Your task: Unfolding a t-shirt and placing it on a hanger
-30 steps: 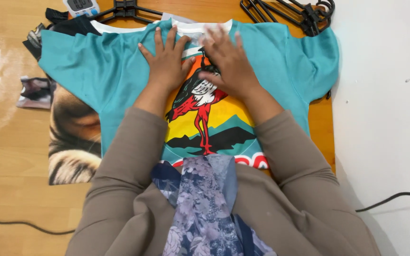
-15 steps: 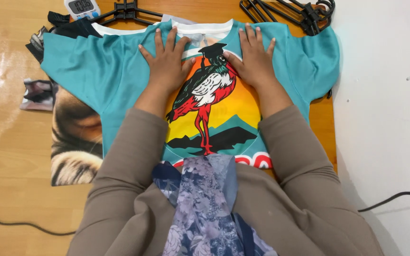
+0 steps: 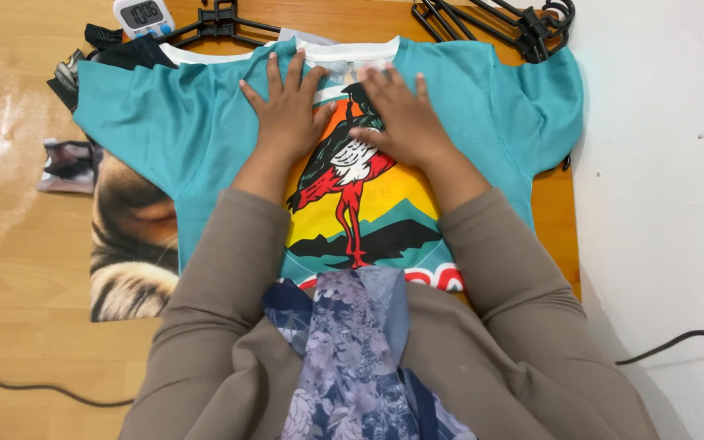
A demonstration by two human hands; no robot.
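A teal T-shirt (image 3: 482,106) with a white collar lies spread flat on the wooden table (image 3: 10,253), its front showing a bird print (image 3: 344,175) on an orange and yellow disc. My left hand (image 3: 287,110) rests flat on the chest left of the print, fingers spread. Pressed flat over the bird's head, just below the collar, is my right hand (image 3: 401,118). Neither hand holds anything. My brown sleeves cover the shirt's lower part.
Under the shirt's left side lies a garment with an animal-face print (image 3: 128,244). Black hangers (image 3: 222,20) sit at the top centre and more hangers (image 3: 507,24) at the top right. A small digital timer (image 3: 144,15) is top left. White floor with a black cable (image 3: 678,338) lies right.
My right hand slid out to the right across the shirt's chest, then came back left onto the bird print. The left hand stayed in place.
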